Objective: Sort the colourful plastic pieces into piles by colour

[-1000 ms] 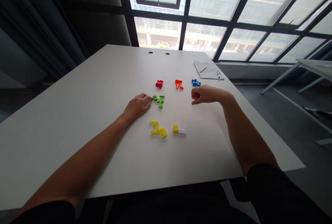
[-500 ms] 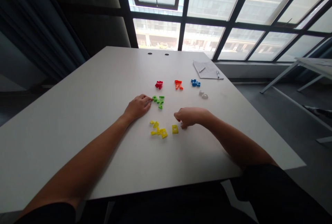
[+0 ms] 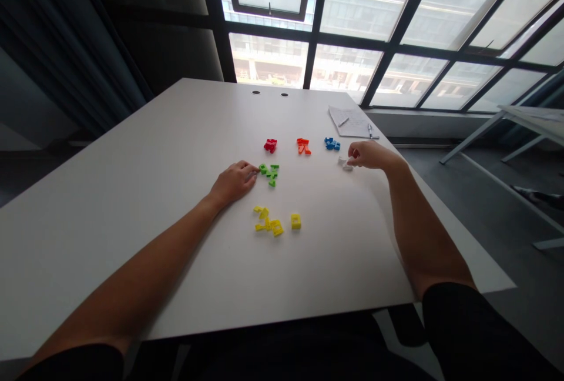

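Note:
My left hand (image 3: 234, 182) lies flat on the white table, fingers stretched out, its fingertips at the edge of a cluster of green plastic pieces (image 3: 270, 173). At the right, my right hand (image 3: 368, 155) is over the small white pieces (image 3: 342, 161), with thumb and fingers pinched around a white piece that they partly cover. Nearer to me lies a loose group of yellow plastic pieces (image 3: 268, 224). A single square yellow block (image 3: 295, 221) with an opening in it stands just to their right.
Behind the green cluster are small piles of red pieces (image 3: 270, 146), orange pieces (image 3: 303, 146) and blue pieces (image 3: 332, 144). Paper sheets (image 3: 352, 122) with two pens lie at the table's far right edge. Another table (image 3: 529, 119) stands to the right, beyond a gap.
My right hand has moved from beside the square yellow block, away from me and to the right, to the white pieces. My left hand has stayed beside the green pieces.

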The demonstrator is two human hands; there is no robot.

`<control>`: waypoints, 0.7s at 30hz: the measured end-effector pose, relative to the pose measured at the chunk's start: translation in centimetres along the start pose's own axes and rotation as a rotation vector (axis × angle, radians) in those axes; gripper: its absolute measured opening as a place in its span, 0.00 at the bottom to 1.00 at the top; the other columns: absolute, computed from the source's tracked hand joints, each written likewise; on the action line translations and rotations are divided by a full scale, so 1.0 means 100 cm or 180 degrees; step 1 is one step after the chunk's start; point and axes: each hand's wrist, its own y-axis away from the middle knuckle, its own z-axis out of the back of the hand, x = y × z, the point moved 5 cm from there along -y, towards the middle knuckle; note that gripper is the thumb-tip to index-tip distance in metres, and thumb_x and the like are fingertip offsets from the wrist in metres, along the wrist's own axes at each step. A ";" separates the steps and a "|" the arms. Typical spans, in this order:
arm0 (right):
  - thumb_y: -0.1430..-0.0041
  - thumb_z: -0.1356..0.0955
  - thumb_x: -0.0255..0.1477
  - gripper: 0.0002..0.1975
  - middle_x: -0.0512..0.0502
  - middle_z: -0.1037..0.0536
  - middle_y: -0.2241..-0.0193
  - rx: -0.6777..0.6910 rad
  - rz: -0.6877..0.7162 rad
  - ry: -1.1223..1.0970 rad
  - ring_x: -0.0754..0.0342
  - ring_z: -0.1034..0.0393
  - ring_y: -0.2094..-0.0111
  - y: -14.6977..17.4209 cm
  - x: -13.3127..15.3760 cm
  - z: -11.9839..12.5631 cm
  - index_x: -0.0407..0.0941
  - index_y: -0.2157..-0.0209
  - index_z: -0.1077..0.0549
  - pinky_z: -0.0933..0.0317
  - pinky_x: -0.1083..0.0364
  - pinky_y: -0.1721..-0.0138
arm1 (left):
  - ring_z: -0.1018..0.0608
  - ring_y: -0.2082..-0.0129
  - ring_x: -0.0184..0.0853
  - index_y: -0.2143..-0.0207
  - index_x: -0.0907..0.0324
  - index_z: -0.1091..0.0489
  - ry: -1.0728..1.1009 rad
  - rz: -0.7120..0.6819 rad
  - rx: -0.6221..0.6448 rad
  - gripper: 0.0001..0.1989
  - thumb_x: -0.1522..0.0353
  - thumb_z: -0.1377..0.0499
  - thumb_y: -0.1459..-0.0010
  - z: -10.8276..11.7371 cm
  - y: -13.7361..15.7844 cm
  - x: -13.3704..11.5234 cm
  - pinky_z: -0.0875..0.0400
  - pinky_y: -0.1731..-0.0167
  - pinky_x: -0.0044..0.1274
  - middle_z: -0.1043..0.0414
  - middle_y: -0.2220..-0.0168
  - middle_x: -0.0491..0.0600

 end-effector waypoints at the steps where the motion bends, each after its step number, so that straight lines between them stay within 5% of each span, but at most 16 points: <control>1: 0.41 0.26 0.36 0.12 0.42 0.17 0.61 -0.0036 -0.0030 -0.0048 0.49 0.24 0.64 0.000 -0.005 0.000 0.43 0.60 0.22 0.37 0.54 0.64 | 0.22 0.48 0.44 0.47 0.53 0.23 -0.0003 0.0003 -0.0004 0.18 0.61 0.46 0.32 0.000 0.000 0.000 0.25 0.50 0.31 0.24 0.47 0.52; 13: 0.48 0.21 0.33 0.15 0.42 0.18 0.58 0.0257 -0.0115 0.0356 0.46 0.25 0.59 -0.026 -0.008 -0.045 0.46 0.59 0.21 0.37 0.55 0.62 | 0.22 0.48 0.44 0.47 0.53 0.22 0.0032 0.0005 0.0017 0.18 0.60 0.47 0.32 0.002 0.000 -0.001 0.25 0.48 0.32 0.24 0.47 0.53; 21: 0.44 0.23 0.31 0.16 0.41 0.18 0.54 0.0338 -0.0154 0.0384 0.46 0.25 0.57 -0.017 0.004 -0.037 0.45 0.54 0.21 0.37 0.54 0.62 | 0.22 0.48 0.43 0.47 0.52 0.22 0.0029 -0.0021 -0.0037 0.18 0.60 0.47 0.32 0.001 0.001 0.000 0.25 0.50 0.31 0.24 0.47 0.52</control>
